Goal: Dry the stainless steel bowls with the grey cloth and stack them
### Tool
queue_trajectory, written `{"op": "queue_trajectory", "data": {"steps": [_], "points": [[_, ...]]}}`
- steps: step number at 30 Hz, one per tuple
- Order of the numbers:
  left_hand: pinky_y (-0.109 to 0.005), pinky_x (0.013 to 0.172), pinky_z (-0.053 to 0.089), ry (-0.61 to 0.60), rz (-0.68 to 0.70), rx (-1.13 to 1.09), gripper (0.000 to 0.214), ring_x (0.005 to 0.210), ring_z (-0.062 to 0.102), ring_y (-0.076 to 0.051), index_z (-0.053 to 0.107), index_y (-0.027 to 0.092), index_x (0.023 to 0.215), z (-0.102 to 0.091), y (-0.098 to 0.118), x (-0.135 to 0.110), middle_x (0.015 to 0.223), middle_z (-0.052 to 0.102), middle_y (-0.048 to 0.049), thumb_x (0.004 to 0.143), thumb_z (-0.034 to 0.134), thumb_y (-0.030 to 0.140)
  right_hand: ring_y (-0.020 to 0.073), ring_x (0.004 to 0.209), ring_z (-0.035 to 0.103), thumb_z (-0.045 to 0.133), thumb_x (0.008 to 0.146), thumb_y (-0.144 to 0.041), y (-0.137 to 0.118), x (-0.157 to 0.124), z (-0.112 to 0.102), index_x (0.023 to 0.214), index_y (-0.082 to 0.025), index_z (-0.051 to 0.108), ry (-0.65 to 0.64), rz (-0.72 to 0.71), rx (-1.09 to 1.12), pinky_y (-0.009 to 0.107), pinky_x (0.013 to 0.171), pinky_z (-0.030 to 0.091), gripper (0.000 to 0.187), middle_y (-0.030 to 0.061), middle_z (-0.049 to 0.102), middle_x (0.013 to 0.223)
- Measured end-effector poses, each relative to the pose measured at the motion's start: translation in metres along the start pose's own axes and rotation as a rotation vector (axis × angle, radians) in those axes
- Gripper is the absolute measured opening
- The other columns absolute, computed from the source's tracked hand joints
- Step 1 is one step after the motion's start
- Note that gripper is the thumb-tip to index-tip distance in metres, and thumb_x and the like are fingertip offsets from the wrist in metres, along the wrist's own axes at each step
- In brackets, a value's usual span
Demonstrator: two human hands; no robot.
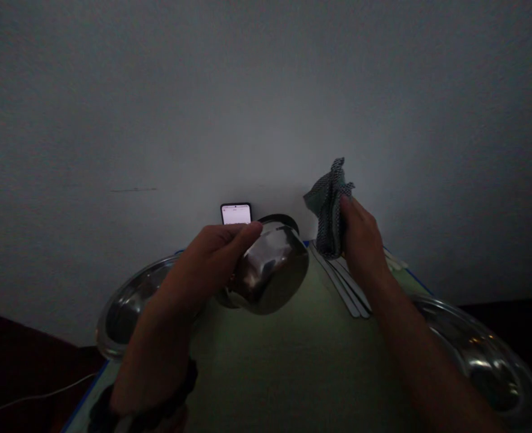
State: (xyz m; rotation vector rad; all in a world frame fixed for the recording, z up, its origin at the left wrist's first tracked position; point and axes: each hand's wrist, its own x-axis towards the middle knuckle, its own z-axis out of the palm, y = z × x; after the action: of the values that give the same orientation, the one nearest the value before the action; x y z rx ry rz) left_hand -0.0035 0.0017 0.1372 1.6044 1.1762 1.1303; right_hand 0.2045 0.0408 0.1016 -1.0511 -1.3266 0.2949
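My left hand grips a shiny metal bowl by its rim, thumb along the outside. The bowl is tilted above the table, its rounded outer side and base facing me, so its inside is hidden. To the right, my right hand is closed around a bunched grey-green checked cloth, held up apart from the bowl. Beneath the cloth, several flat metal knives lie side by side on the table.
A metal basin stands at the table's left edge and another basin at the right. A lit phone leans on the wall behind the green tabletop. Pale handles lie at the back right.
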Motion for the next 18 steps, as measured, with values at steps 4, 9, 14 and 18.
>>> {"op": "queue_trajectory", "data": {"steps": [4,9,14,18], "points": [[-0.017,0.032,0.026,0.006,-0.002,0.01,0.034,0.034,0.042,-0.008,0.063,0.016,0.049,0.001,0.004,0.0,0.041,0.051,0.0001,0.074,0.066,0.04,0.0179,0.083,0.058,0.037,0.09,-0.05,-0.017,-0.008,0.002,0.089,-0.022,0.064,-0.211,-0.119,0.091,0.032,0.079,0.046,0.038,0.0025,0.066,0.087],[-0.018,0.035,0.029,0.09,0.096,0.018,0.032,0.038,0.044,-0.009,0.064,0.015,0.05,0.003,0.006,-0.004,0.045,0.054,-0.0006,0.073,0.067,0.037,0.0131,0.066,0.054,0.04,0.09,-0.053,-0.02,-0.019,0.016,0.075,-0.019,0.063,-0.527,0.008,0.194,0.026,0.058,0.044,0.043,-0.0006,0.059,0.068],[-0.019,0.032,0.028,0.12,0.035,-0.226,0.036,0.033,0.043,-0.008,0.063,0.016,0.05,0.004,-0.002,0.001,0.042,0.053,-0.0016,0.075,0.064,0.041,0.0107,0.058,0.052,0.05,0.087,-0.049,-0.008,-0.013,0.012,0.083,-0.018,0.067,-0.477,0.103,0.32,0.025,0.053,0.043,0.035,-0.0024,0.061,0.065],[-0.019,0.031,0.027,0.292,0.026,-0.391,0.039,0.031,0.038,-0.007,0.057,0.018,0.048,0.009,-0.006,0.012,0.039,0.048,0.0025,0.077,0.063,0.044,0.0138,0.072,0.062,0.048,0.089,-0.039,-0.001,-0.012,0.015,0.093,-0.021,0.068,-0.321,0.141,0.382,0.03,0.07,0.051,0.028,0.0001,0.069,0.081]]}}
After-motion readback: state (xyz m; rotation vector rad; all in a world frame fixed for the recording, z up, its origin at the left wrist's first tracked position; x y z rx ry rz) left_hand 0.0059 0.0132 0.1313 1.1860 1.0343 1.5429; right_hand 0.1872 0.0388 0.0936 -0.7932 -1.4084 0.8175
